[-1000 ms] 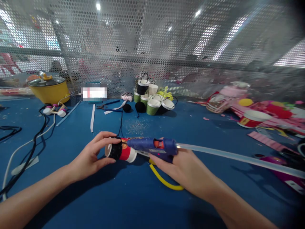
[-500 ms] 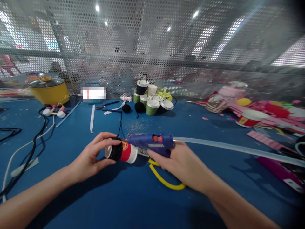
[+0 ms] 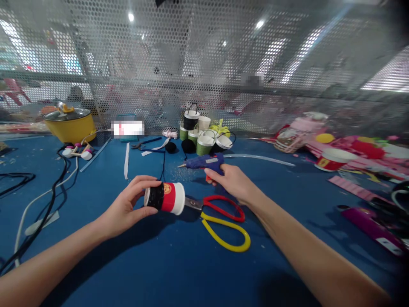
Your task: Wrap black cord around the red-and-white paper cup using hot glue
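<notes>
- While a gold emblem shows on the red band of the paper cup (image 3: 169, 198), its characters are too small to read; the blue glue gun (image 3: 204, 161) bears a pale label (image 3: 211, 160), also unreadable.
- The left hand (image 3: 129, 204) holds the cup on its side, fingers curled around the glossy black base end, white rim facing right.
- The right hand (image 3: 231, 181) has its fingers wrapped around the glue gun's handle, near the orange-red trigger; the metal nozzle points left, apart from the cup, and a long translucent glue stick (image 3: 262, 158) trails behind.
- Scissors (image 3: 194, 204) with red and yellow loop handles lie between the hands, their steel blades partly hidden behind the cup.
- Blue desk (image 3: 179, 268) surface stretches before both hands; beyond, small green and black cups (image 3: 204, 145) cluster near a perforated metal screen (image 3: 204, 51).
</notes>
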Demonstrator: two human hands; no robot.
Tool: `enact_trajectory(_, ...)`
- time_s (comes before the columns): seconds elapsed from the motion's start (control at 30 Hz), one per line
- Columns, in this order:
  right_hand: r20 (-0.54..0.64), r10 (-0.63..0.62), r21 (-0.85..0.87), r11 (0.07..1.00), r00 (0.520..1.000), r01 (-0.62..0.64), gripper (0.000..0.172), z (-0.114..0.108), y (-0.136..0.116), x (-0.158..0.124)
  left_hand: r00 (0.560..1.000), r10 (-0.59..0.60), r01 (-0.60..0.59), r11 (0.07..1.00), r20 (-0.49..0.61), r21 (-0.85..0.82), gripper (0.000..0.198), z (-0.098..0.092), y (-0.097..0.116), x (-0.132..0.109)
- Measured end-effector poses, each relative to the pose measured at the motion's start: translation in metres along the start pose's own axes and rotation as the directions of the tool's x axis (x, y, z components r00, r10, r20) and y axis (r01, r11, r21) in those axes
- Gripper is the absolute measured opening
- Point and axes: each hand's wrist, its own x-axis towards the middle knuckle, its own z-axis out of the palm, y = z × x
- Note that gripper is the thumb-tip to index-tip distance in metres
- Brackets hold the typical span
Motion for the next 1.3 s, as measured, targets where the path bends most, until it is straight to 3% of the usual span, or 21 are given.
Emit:
enact_trajectory(0.1, 0.011, 0.050, -0.154, 0.987, 0.999, -0.048, 0.032, 0.011, 0.015, 0.017, 0.999, 0.017, -0.020, 0.995, 0.027, 0.097, 0.044, 0.000, 0.001, -0.002)
enact_trajectory(0.2, -0.036, 0.040, -0.201, 0.979, 0.999, -0.046, 0.030, 0.017, 0.022, 0.024, 0.998, 0.037, -0.045, 0.986, 0.058, 0.158, 0.043, 0.000, 0.002, -0.004)
enact_trajectory(0.33, -0.050, -0.079, -0.194, 0.979, 0.996, 0.068, 0.027, 0.022, 0.004, 0.022, 0.996, 0.046, -0.059, 0.983, 0.083, 0.173, 0.043, 0.002, 0.003, -0.006)
enact_trajectory(0.4, 0.033, -0.144, -0.143, 0.979, 0.989, 0.147, 0.035, 0.028, -0.014, 0.019, 0.995, 0.047, -0.063, 0.982, 0.091, 0.177, 0.042, 0.004, 0.004, -0.006)
enact_trajectory(0.47, 0.193, -0.189, -0.048, 0.978, 0.963, 0.201, 0.048, 0.037, -0.034, 0.017, 0.994, 0.052, -0.069, 0.979, 0.091, 0.193, 0.041, 0.006, 0.005, -0.007)
enact_trajectory(0.53, 0.415, -0.200, 0.141, 0.978, 0.887, 0.154, 0.059, 0.047, -0.051, 0.015, 0.994, 0.059, -0.078, 0.973, 0.091, 0.219, 0.039, 0.007, 0.007, -0.006)
enact_trajectory(0.6, 0.536, -0.224, 0.293, 0.954, 0.814, 0.069, 0.054, 0.054, -0.062, 0.015, 0.993, 0.067, -0.089, 0.965, 0.098, 0.245, 0.038, 0.007, 0.009, -0.006)
enact_trajectory(0.63, 0.538, -0.242, 0.349, 0.936, 0.807, 0.048, 0.046, 0.056, -0.065, 0.015, 0.992, 0.069, -0.094, 0.963, 0.104, 0.251, 0.037, 0.006, 0.010, -0.006)
enact_trajectory(0.77, 0.363, -0.287, 0.514, 0.855, 0.886, 0.067, 0.016, 0.053, -0.071, 0.013, 0.994, 0.043, -0.058, 0.987, 0.101, 0.150, 0.045, 0.004, 0.011, -0.005)
enact_trajectory(0.87, 0.250, -0.272, 0.558, 0.824, 0.929, 0.092, 0.018, 0.042, -0.072, 0.008, 0.996, -0.055, 0.061, 0.995, 0.077, -0.077, 0.061, 0.004, 0.011, -0.004)
enact_trajectory(1.03, 0.102, -0.314, 0.562, 0.801, 0.944, 0.205, 0.027, 0.028, -0.069, 0.003, 0.953, -0.278, 0.300, 0.924, 0.122, -0.237, 0.054, 0.006, 0.011, -0.001)
enact_trajectory(1.13, 0.075, -0.315, 0.541, 0.810, 0.946, 0.227, 0.027, 0.026, -0.067, 0.003, 0.942, -0.307, 0.331, 0.911, 0.133, -0.247, 0.051, 0.008, 0.012, 0.000)
enact_trajectory(1.3, 0.098, -0.307, 0.493, 0.841, 0.947, 0.222, 0.022, 0.035, -0.063, 0.007, 0.954, -0.264, 0.284, 0.948, 0.146, -0.141, 0.050, 0.010, 0.019, -0.002)
